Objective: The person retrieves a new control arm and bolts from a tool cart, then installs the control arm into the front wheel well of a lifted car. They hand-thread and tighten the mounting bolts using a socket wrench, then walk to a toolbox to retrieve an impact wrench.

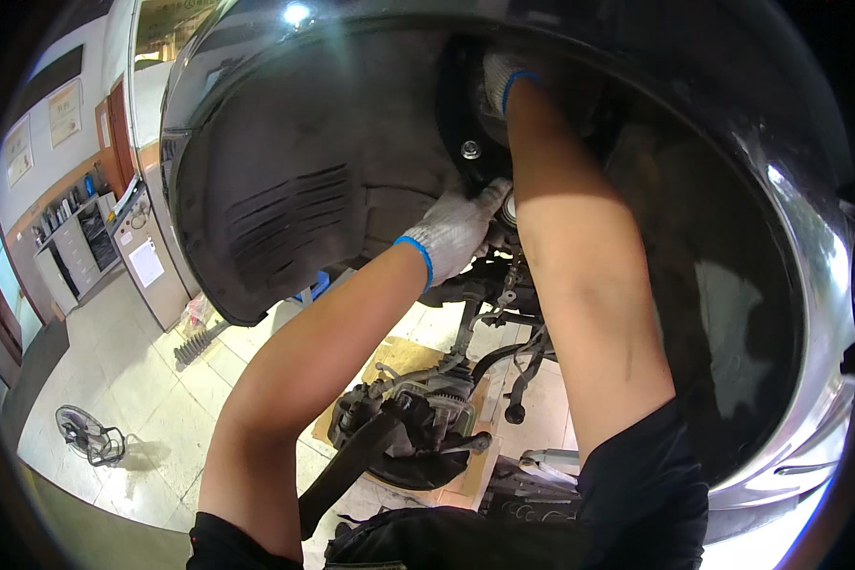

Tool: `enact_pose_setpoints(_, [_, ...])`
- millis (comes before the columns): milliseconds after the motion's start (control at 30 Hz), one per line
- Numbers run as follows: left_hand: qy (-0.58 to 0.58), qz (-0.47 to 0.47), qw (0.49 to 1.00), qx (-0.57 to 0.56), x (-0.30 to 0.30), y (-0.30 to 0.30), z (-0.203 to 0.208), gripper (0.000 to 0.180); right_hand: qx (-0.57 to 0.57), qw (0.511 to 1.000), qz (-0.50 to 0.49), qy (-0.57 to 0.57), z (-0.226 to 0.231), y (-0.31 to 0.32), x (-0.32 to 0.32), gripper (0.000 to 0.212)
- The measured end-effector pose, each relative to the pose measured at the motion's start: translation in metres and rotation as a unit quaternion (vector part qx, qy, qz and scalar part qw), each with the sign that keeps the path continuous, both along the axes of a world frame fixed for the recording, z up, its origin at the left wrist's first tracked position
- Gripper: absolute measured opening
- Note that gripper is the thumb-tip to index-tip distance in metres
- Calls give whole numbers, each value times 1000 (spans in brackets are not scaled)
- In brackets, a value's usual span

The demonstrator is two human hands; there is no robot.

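Both my hands reach up into a car's wheel well, each in a white knit glove with a blue cuff. My left hand (451, 228) is closed at the lower end of a curved black metal part (454, 114) that carries a bolt (471, 149). Its fingers curl beside a small round light-coloured piece (510, 209); what they grip is hidden. Higher up, my right hand (497, 81) reaches behind the upper part of that black piece. Only the back of its glove near the wrist shows, and its fingers are out of sight in the dark recess.
A dark plastic wheel-well liner (285, 180) surrounds my arms, inside a glossy fender edge (803, 380). Below hangs a wheel hub assembly (408, 418) above cardboard (404, 356). A fan (87, 435) and a ribbed black part (199, 344) are at left, with a cabinet (71, 252) farther back.
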State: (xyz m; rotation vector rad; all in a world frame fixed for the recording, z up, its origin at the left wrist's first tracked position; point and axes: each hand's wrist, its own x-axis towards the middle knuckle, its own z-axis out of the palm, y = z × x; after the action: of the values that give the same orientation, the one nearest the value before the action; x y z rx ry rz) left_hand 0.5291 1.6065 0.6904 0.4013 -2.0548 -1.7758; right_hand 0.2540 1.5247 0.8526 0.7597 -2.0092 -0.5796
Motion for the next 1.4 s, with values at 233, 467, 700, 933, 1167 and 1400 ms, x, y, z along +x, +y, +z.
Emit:
enact_pose_setpoints(233, [-31, -31, 996, -74, 5, -3, 6, 51, 13, 999, 29, 19, -2, -9, -12, 47])
enact_pose_setpoints(467, [17, -22, 998, -59, 10, 1, 8, 62, -52, 997, 41, -49, 2, 3, 8, 46])
enact_pose_setpoints(700, [2, -10, 999, -37, 8, 4, 3, 70, -206, 953, 114, -191, 1, 20, 27, 45])
enact_pose_setpoints(933, [-24, -29, 999, -26, -4, -5, 1, 60, -426, 785, 210, -397, 6, 33, 61, 44])
enact_pose_setpoints(1167, [12, -38, 987, -155, -2, -6, 2, 59, -616, 492, 305, -535, 6, 40, 97, 43])
enact_pose_setpoints(1400, [-89, -30, 985, -147, 10, -19, 3, 61, -599, 469, 320, -564, 1, 77, 129, 42])
